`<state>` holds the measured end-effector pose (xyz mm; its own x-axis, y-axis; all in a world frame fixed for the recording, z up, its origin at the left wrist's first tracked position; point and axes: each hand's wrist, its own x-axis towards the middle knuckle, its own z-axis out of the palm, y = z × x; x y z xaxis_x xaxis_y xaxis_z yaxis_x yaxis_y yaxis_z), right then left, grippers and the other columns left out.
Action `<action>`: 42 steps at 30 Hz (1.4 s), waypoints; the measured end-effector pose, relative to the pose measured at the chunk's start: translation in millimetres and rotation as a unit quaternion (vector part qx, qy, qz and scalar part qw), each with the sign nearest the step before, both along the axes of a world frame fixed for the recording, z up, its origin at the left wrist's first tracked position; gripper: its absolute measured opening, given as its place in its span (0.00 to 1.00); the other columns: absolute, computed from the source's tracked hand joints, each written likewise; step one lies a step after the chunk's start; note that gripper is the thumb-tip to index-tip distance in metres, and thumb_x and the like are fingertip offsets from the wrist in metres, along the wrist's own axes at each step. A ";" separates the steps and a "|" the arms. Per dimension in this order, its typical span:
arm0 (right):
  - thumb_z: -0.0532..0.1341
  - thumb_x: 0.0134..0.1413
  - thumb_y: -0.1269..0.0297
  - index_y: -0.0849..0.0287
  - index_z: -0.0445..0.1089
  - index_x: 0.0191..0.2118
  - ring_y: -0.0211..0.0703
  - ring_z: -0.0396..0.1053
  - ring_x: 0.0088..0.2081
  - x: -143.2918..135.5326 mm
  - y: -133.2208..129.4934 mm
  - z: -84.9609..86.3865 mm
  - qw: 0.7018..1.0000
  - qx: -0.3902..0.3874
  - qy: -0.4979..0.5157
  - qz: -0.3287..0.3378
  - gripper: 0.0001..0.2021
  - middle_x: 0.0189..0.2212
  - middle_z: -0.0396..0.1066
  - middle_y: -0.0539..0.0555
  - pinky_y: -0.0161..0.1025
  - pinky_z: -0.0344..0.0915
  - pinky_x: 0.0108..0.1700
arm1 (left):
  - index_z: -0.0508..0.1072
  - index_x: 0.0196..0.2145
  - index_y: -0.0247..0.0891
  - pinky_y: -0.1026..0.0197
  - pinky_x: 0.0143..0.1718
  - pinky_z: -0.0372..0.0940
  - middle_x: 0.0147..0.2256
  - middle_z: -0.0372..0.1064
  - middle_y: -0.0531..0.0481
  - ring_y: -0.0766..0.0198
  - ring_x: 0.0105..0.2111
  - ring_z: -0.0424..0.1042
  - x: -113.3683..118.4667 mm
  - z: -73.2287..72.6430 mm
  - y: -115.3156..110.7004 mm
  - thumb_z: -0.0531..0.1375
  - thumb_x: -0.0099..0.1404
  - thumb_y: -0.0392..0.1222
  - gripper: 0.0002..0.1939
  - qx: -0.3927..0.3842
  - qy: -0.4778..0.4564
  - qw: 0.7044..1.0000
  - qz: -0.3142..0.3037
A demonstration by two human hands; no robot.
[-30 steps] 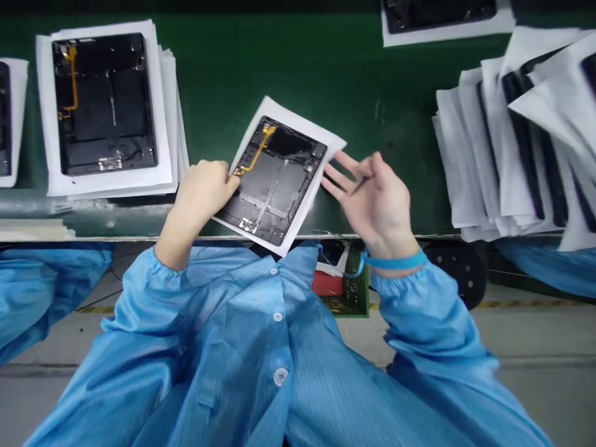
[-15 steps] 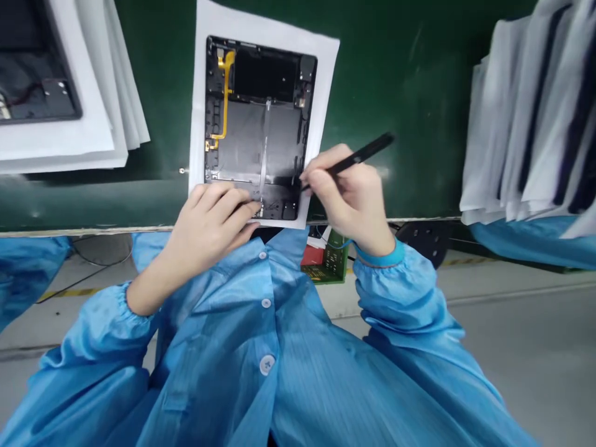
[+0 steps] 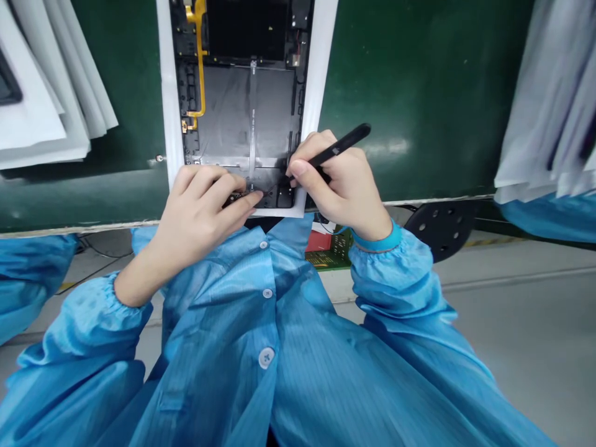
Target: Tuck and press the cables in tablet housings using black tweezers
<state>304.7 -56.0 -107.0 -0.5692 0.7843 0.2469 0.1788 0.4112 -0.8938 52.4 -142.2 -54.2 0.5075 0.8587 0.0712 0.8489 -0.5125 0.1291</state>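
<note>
A black device shell (image 3: 223,118) lies open side up on a white sheet (image 3: 321,74) at the near edge of a green table (image 3: 395,93), within easy reach, between sheets on the left (image 3: 56,93) and on the right (image 3: 549,112). The left hand (image 3: 193,214) rests bent fingers close together on the shell's near end, probably to steady it, though whether they pinch anything is hidden. The right hand (image 3: 344,186) grips a slim black tool (image 3: 347,139) like a pen, tip toward the near right corner, likely for fine control.
</note>
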 end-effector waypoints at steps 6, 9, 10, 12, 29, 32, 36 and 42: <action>0.54 0.79 0.42 0.50 0.74 0.38 0.49 0.76 0.41 -0.2 -1.8 -4.8 1.000 0.006 0.011 -0.026 0.22 0.35 0.76 0.53 0.51 0.74 0.51 | 0.81 0.60 0.58 0.29 0.63 0.68 0.58 0.80 0.45 0.40 0.62 0.76 -2.5 12.3 11.0 0.51 0.84 0.53 0.20 -0.179 -0.005 0.983 0.045; 0.55 0.76 0.36 0.49 0.74 0.37 0.53 0.76 0.44 -1.4 0.3 -3.5 1.000 -0.004 -0.008 -0.021 0.24 0.34 0.75 0.53 0.56 0.73 0.58 | 0.79 0.62 0.61 0.28 0.67 0.65 0.62 0.77 0.48 0.39 0.67 0.73 -7.9 14.8 16.8 0.50 0.84 0.53 0.21 -0.204 -0.006 0.978 0.029; 0.56 0.74 0.35 0.49 0.74 0.37 0.54 0.76 0.44 -1.5 1.5 -2.8 1.000 -0.005 -0.014 -0.016 0.25 0.34 0.75 0.54 0.57 0.72 0.59 | 0.79 0.62 0.61 0.27 0.68 0.65 0.62 0.77 0.49 0.39 0.68 0.72 -9.1 15.1 19.1 0.50 0.84 0.54 0.21 -0.215 -0.004 0.976 0.026; 0.56 0.73 0.33 0.49 0.73 0.37 0.55 0.76 0.44 -0.8 3.7 -1.4 1.000 -0.001 -0.026 -0.007 0.25 0.35 0.75 0.54 0.58 0.72 0.61 | 0.80 0.62 0.59 0.26 0.70 0.63 0.61 0.77 0.48 0.38 0.69 0.71 -10.3 14.9 23.9 0.50 0.84 0.56 0.22 -0.230 0.003 0.973 0.019; 0.55 0.80 0.52 0.50 0.72 0.41 0.52 0.75 0.41 -19.4 -19.9 -6.7 0.995 0.090 0.019 -0.027 0.15 0.34 0.76 0.52 0.56 0.71 0.50 | 0.79 0.58 0.49 0.41 0.53 0.77 0.56 0.77 0.45 0.46 0.58 0.78 -32.0 4.9 28.1 0.56 0.83 0.45 0.14 -0.059 -0.024 0.990 -0.130; 0.55 0.79 0.52 0.48 0.72 0.41 0.53 0.75 0.40 -20.5 -19.6 -9.9 0.996 0.080 0.023 -0.026 0.14 0.34 0.76 0.52 0.58 0.70 0.52 | 0.79 0.57 0.51 0.39 0.55 0.77 0.55 0.77 0.48 0.46 0.60 0.77 -31.4 10.3 31.7 0.54 0.83 0.41 0.16 -0.102 -0.038 0.985 -0.135; 0.55 0.79 0.50 0.48 0.73 0.41 0.55 0.75 0.42 -20.8 -18.2 -10.1 0.997 0.074 0.009 -0.020 0.14 0.34 0.78 0.53 0.59 0.70 0.53 | 0.79 0.58 0.51 0.40 0.55 0.77 0.53 0.76 0.47 0.47 0.59 0.78 -29.9 13.9 36.9 0.51 0.83 0.37 0.19 -0.112 -0.009 0.981 -0.160; 0.53 0.80 0.50 0.48 0.72 0.41 0.53 0.75 0.41 -23.0 -17.1 -6.4 0.996 0.089 -0.011 -0.018 0.16 0.35 0.78 0.53 0.58 0.70 0.51 | 0.75 0.59 0.40 0.48 0.43 0.78 0.46 0.73 0.43 0.49 0.51 0.79 -30.2 15.7 44.8 0.45 0.84 0.35 0.21 0.007 0.120 0.955 -0.271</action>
